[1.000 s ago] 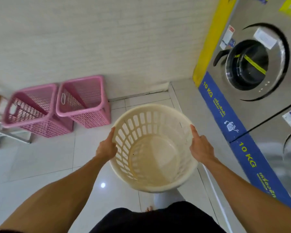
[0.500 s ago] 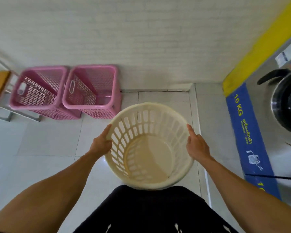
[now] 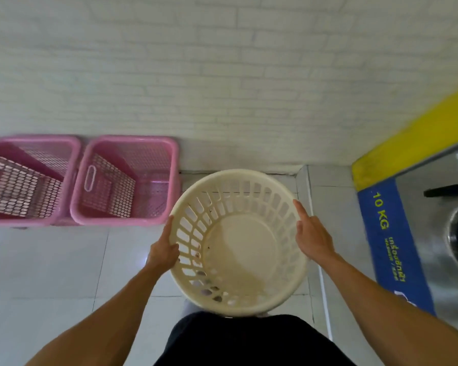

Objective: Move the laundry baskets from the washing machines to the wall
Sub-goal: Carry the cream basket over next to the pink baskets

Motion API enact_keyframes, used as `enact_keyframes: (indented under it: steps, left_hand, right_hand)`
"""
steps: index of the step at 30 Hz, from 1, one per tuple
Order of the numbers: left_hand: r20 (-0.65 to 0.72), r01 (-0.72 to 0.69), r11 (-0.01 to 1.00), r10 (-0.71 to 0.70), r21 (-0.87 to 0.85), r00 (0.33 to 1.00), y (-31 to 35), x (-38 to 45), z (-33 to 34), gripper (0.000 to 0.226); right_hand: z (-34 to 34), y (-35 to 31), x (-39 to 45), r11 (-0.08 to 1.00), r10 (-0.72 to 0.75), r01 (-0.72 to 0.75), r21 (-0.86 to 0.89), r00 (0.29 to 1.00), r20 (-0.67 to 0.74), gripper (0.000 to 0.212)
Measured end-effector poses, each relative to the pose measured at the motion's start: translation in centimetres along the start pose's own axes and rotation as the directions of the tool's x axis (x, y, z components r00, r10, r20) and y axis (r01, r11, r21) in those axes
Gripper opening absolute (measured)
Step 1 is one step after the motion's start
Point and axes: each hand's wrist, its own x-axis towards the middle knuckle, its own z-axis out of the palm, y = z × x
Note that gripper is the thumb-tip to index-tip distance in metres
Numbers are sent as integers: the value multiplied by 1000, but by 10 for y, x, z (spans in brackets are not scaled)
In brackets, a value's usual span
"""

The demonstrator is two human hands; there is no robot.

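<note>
Beside wall (image 3: 222,75): two pink baskets (image 3: 124,180), apparently empty; both hands, left hand (image 3: 163,253) and right hand (image 3: 312,235), gripping one cream basket (image 3: 238,260).

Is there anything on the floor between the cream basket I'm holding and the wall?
Nothing visible. The cream basket hangs over bare tiles that run to the wall. The pink baskets stand off to its left, against the wall.

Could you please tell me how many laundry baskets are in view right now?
3: two square pink plastic mesh baskets side by side against the wall, and one round cream plastic basket held in both hands.
</note>
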Motion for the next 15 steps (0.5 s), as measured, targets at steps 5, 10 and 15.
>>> enact_keyframes:
  steps: [5,10,15]
  left_hand:
    - [53,-25,1000,24,3,998,21,59,-27,88]
    - [45,-37,998,39,-58,998,43,96,-31,93]
    - [13,-59,997,59,-53,998,44,121,-7,92]
  right_hand:
    - [-19,-35,55,998,60,-60,-5,998,-7,59]
    - [-30,-54,123,998,63,-64,-17,997,-32,58]
    - [-16,-53,185,999,-1,2,-38,1000,25,60]
